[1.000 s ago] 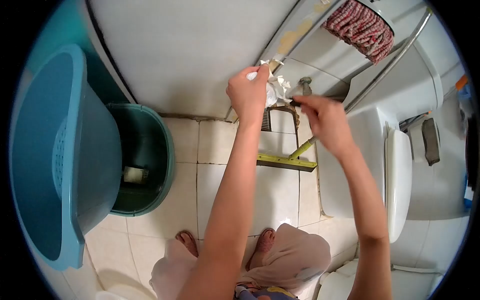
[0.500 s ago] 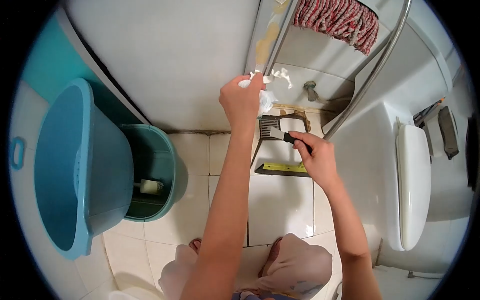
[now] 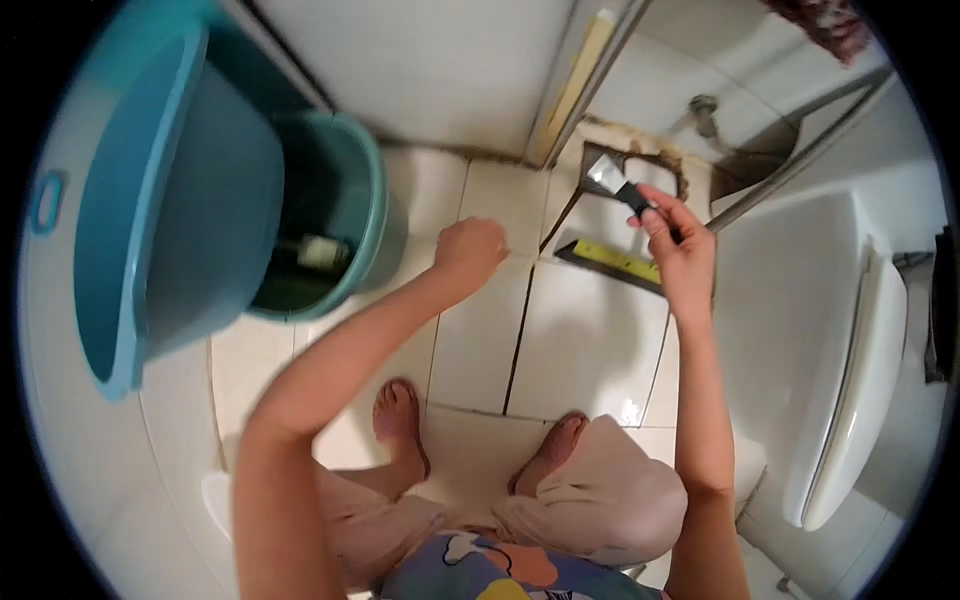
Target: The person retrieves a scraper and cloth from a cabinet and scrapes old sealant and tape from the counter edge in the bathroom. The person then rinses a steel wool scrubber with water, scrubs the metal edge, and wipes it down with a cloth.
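My right hand (image 3: 676,245) grips the black handle of a small scraper (image 3: 622,188), its pale flat blade pointing up and left above the floor near the dark drain. My left hand (image 3: 472,258) is closed in a loose fist over the floor tiles, left of the scraper; whatever it holds, if anything, is hidden by the fingers. Below the scraper, a yellow-green squeegee (image 3: 612,258) lies on the tiles, partly behind my right hand. A door frame with a yellowish strip (image 3: 582,75) stands above and between my hands.
At the left, a blue tub (image 3: 215,190) leans over a green bucket (image 3: 375,205) with a white object (image 3: 322,252) inside. A white toilet (image 3: 850,370) is at the right, with a metal pole (image 3: 800,155) beside it. A red mop head (image 3: 825,28) hangs at the top right.
My left hand has moved down and left from the door frame, and the crumpled white material is no longer visible. My right hand has moved up and right with the scraper. The view has shifted.
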`<move>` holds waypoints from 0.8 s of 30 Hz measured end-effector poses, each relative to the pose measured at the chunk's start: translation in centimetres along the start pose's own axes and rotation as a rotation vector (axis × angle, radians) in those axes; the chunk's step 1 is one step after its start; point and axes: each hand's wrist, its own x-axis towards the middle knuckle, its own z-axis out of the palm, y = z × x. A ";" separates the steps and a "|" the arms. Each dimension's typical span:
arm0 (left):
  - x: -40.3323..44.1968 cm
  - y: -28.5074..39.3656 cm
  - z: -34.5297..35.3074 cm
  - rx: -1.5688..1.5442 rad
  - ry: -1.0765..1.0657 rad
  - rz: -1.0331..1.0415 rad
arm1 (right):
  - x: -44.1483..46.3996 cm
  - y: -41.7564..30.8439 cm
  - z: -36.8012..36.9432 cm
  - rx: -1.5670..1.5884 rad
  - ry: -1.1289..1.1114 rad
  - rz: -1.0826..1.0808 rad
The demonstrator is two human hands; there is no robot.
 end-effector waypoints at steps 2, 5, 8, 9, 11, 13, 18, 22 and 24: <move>-3.7 -5.0 2.9 0.162 -0.198 -0.023 | -0.3 1.1 0.8 0.018 -0.063 0.034; -9.9 -10.7 3.4 0.170 -0.268 -0.185 | -0.8 2.5 1.8 -0.011 -0.151 0.093; -13.9 -14.5 2.8 -0.045 -0.245 -0.460 | -1.3 3.6 3.0 -0.013 -0.200 0.075; -15.1 -15.4 3.1 -0.025 -0.163 -0.484 | -1.5 3.8 3.2 -0.005 -0.210 0.063; -17.5 -17.7 4.4 0.021 0.002 -0.527 | -1.8 2.9 3.3 -0.060 -0.272 0.131; -18.4 -18.0 4.0 -0.099 0.022 -0.599 | -1.7 3.2 3.2 -0.019 -0.274 0.095; -18.3 -15.6 2.8 0.181 -0.030 -0.427 | -2.6 2.7 3.1 -0.027 -0.249 0.114; -16.2 -13.2 2.2 0.363 0.296 0.518 | -3.2 2.3 2.7 0.196 -0.198 0.265; -13.7 -9.0 0.2 0.498 0.285 0.650 | -3.3 2.9 2.7 0.381 -0.167 0.361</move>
